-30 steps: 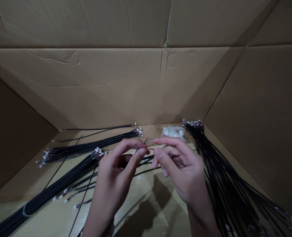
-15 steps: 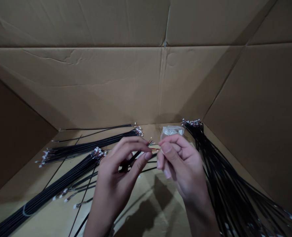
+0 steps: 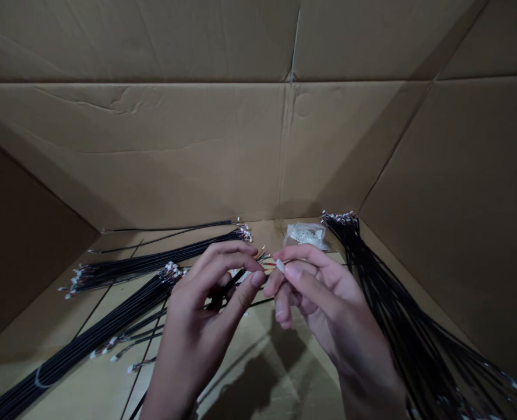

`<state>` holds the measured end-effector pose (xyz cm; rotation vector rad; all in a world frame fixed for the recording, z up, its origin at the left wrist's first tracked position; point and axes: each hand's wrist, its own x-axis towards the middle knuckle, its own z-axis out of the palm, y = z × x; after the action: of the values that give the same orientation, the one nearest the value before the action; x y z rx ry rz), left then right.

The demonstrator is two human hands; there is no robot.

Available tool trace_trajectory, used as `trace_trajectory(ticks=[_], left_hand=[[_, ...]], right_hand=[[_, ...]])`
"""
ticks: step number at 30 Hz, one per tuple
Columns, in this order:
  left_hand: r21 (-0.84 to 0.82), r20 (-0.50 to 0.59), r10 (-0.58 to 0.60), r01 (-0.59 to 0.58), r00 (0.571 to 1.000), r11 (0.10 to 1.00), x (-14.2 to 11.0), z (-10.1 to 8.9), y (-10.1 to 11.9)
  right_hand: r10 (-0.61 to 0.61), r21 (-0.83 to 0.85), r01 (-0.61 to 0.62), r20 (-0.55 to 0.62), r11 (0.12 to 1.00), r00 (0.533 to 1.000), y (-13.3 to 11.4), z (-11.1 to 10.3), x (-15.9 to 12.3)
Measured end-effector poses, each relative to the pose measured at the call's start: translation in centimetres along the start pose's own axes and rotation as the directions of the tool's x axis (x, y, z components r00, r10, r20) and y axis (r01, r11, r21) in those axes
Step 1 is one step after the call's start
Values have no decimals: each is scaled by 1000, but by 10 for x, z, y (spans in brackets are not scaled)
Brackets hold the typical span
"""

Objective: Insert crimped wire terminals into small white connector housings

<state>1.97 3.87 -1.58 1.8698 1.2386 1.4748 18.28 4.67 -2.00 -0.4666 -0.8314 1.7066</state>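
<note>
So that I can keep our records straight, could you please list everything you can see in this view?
cardboard box: one, brown, surrounding everything
front-left cable bundle: one, black with white connector ends, on the box floor
rear cable bundle: one, black with white connector ends, behind the front-left bundle
right cable bundle: one, black, fanning along the right side
thin loose cables: about two, black, at the back left
loose leads: several, black, beside the front-left bundle
plastic bag: one, clear, holding small white parts, back centre
held cable: one, black with coloured wire ends, in the left hand
small connector: one, white, pinched in the right hand
left hand: one, bare
right hand: one, bare
</note>
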Motion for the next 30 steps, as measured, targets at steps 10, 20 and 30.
trace_trajectory(ticks=[10, 20, 30], left_hand=[[22, -7, -2, 3, 1000, 1000, -1, -1, 4], [28, -19, -3, 3, 1000, 1000, 0, -1, 2], [58, 2, -5, 5, 1000, 998, 2, -3, 3]], right_hand=[[15, -80, -15, 1, 997, 1000, -2, 2, -2], [32, -159, -36, -29, 987, 999, -4, 4, -3], [-18, -272, 1, -62, 962, 998, -4, 6, -3]])
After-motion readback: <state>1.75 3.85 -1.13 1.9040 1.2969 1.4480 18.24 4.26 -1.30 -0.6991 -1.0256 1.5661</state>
